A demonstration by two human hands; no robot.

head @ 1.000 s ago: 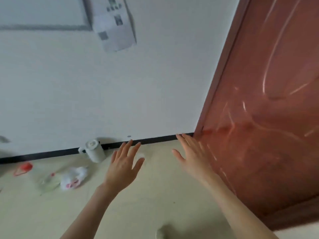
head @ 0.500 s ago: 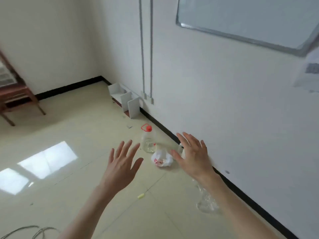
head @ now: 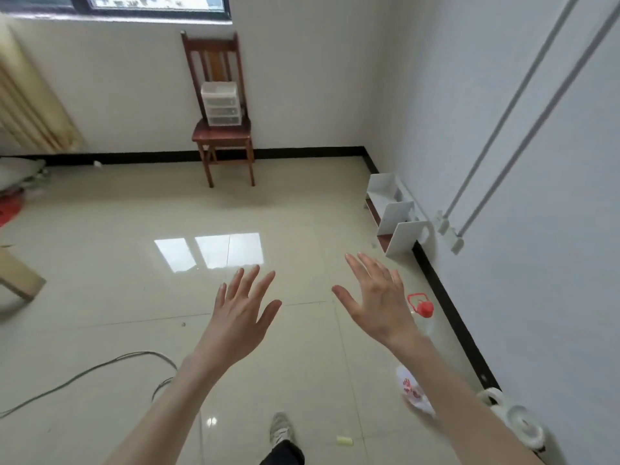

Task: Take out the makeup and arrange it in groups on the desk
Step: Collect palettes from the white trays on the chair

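Tiled floor (head: 100, 263) fills most of the head view, bounded by white walls with a dark skirting. Against the far wall stands a wooden chair (head: 219, 135), and on its seat rests a small translucent drawer unit (head: 220, 104) with stacked drawers; its contents cannot be made out, though it is the likeliest holder of the makeup, which is itself not visible anywhere. A pale wooden leg at the left edge may belong to the worktop (head: 16, 280); this cannot be confirmed. White bookends (head: 399, 223) stand along the right wall, well apart from the chair. Both forearms are raised over the floor: the left hand (head: 240, 318) and the right hand (head: 379, 305) are spread, fingers straight and apart, holding nothing and touching nothing. Near the right hand, on the floor, lie a clear bottle with a red cap (head: 423, 308), a crumpled plastic bag (head: 414, 394) and a grey cable (head: 84, 370). Judged by appearance, the drawer unit is light, rigid and smooth-sided, best taken by both side walls and kept level so that the drawers do not slide out; small makeup items would be light and breakable.
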